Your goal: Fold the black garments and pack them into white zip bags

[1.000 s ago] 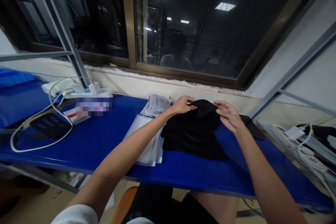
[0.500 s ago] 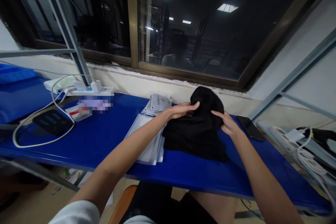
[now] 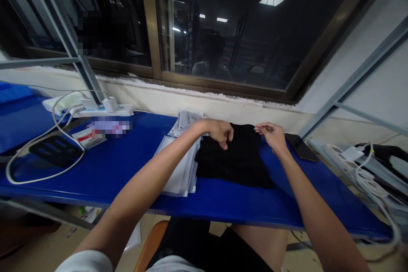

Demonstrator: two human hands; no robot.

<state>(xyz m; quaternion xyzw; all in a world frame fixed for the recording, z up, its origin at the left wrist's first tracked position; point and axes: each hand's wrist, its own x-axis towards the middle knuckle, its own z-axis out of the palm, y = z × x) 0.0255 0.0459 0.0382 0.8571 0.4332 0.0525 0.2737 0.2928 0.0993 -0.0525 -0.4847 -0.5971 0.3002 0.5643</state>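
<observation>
A black cloth garment point(image 3: 237, 161) lies mostly flat on the blue tabletop in front of me. Over its upper left part hangs my left hand point(image 3: 221, 132), palm down, with loosely bent fingers and thumb apart; no cloth shows gripped in it. Whether its fingertips touch the fabric is hard to see. At the garment's far right corner, my right hand point(image 3: 270, 134) pinches the edge between thumb and fingertips. Left of the garment, and partly under my left forearm, is a stack of clear zip bags point(image 3: 180, 178). Grey printed packets point(image 3: 188, 120) lie behind the stack.
A black phone point(image 3: 301, 147) lies right of my right hand. Farther left are a power strip point(image 3: 119, 110) with white cables, a small red-and-white box point(image 3: 88, 137) and a black slotted item point(image 3: 55, 151). Metal posts flank the table point(image 3: 127, 187); a window is behind it.
The garment's raised, bunched far end has come down flat onto the table. My left hand has turned palm down; my right hand has moved to the far right corner. The view has shifted slightly.
</observation>
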